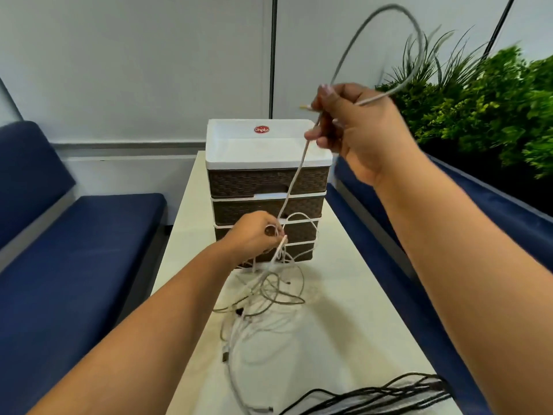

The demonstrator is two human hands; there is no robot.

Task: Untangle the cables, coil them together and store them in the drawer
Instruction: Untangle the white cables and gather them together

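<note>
Early days: my right hand (353, 127) pinches one pale cable (294, 178) up high, left hand (254, 238) grips the tangle (269, 292) on the desk (344, 324). No coiling yet, drawer unit (266, 187) shut.

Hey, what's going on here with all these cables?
A person is untangling cables on a table. The right hand holds a grey cable lifted high, looping overhead. The left hand pinches white cables near the tangle, which lies on the table in front of a drawer unit. The drawers look closed. A bunch of black cables lies apart at the near edge. Nothing is coiled or stored yet.
</note>
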